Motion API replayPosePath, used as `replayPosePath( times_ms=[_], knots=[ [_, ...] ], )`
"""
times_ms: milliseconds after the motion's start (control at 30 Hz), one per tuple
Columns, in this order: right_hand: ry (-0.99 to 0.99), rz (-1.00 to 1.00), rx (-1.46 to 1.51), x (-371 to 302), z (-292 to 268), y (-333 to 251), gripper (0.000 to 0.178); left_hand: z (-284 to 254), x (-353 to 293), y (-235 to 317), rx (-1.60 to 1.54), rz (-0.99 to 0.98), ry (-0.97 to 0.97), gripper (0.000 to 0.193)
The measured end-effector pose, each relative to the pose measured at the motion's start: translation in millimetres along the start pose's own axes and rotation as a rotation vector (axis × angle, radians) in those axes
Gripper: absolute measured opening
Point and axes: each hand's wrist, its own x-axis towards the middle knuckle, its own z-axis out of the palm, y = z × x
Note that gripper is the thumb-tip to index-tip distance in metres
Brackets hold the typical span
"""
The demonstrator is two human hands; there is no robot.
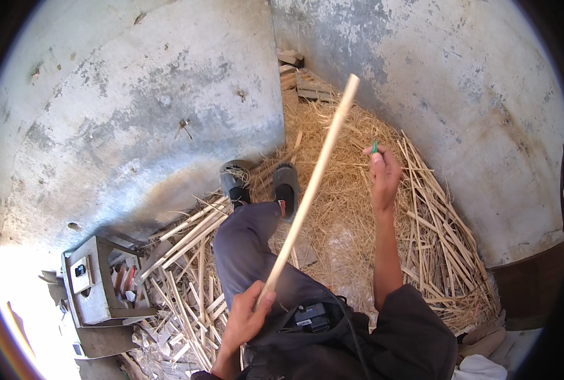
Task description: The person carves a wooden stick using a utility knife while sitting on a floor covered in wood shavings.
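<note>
A long, pale, smooth wooden stick [312, 189] slants up and away across my lap. My left hand [244, 321] is closed around its near end, and its far end points toward the back corner. To the right of the stick, clear of it, my right hand [385, 180] is raised with the fingers pinched together. Between those fingers sits a small green object [375, 147]; most of it is hidden, so its kind cannot be made out.
Fine shavings [339, 234] cover the floor around my shoes [286, 187]. Split sticks lie in a pile [443, 247] along the right wall and in another pile [196, 304] at left. A small wooden stool-like box [98, 278] stands at left. Bare walls [187, 76] meet at the back.
</note>
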Motion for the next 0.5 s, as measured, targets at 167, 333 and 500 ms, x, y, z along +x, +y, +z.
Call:
replayPosePath(
  times_ms=[167, 333, 500],
  knots=[
    [-0.148, 0.122, 0.071, -27.8, 18.8, -27.2, 0.023, -3.5, 12.8, 1.5, -0.060, -0.034, 0.041, 0.030],
    [-0.318, 0.290, 0.373, -50.5, 29.0, -51.8, 0.028, -3.6, 19.1, 5.2, -0.071, -0.043, 0.004, 0.030],
    [-0.531, 0.292, 0.503, -62.3, 45.8, -77.6, 0.036, 4.4, 28.3, 15.0, -0.082, -0.079, -0.006, 0.026]
  ],
)
